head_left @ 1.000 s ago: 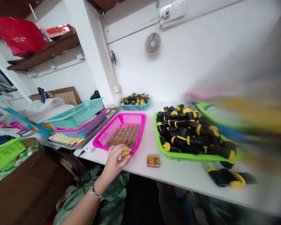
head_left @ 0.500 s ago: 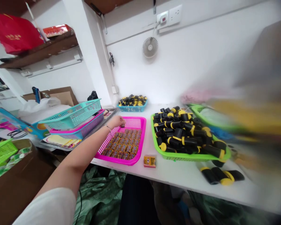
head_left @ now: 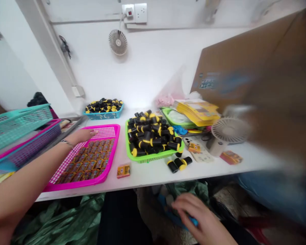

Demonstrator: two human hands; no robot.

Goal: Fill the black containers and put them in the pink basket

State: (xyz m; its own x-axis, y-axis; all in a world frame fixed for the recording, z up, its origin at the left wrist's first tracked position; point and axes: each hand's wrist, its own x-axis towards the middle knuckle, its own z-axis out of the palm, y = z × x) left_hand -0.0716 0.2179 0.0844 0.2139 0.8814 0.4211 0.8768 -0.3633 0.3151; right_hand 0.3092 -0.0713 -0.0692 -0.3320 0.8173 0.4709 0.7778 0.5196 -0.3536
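Observation:
My left hand (head_left: 84, 135) reaches over the back left part of a pink basket (head_left: 114, 149), its fingers drawn together. What they hold, if anything, is hidden. Rows of small brown-and-orange packs (head_left: 91, 160) fill much of the basket. Blurred by motion, my right hand (head_left: 197, 214) is below the front edge of the table, thumb and fingers apart. Something blue (head_left: 193, 221) shows by its fingers; I see no grip on it. A small orange box (head_left: 123, 170) lies on the table between the pink basket and a green basket (head_left: 153, 158) heaped with black-and-yellow cylinders (head_left: 153, 132).
Three loose cylinders (head_left: 180, 164) lie before the green basket. A blue basket (head_left: 104, 116) of similar pieces stands at the back. To the right are yellow packets (head_left: 197, 110), a desk fan (head_left: 228, 131) and a large cardboard box (head_left: 226, 64). Stacked baskets (head_left: 22, 132) stand left.
The view has swung right, bringing the desk fan and cardboard box into clearer sight. My right hand has come into view low down. My left hand stays over the pink basket.

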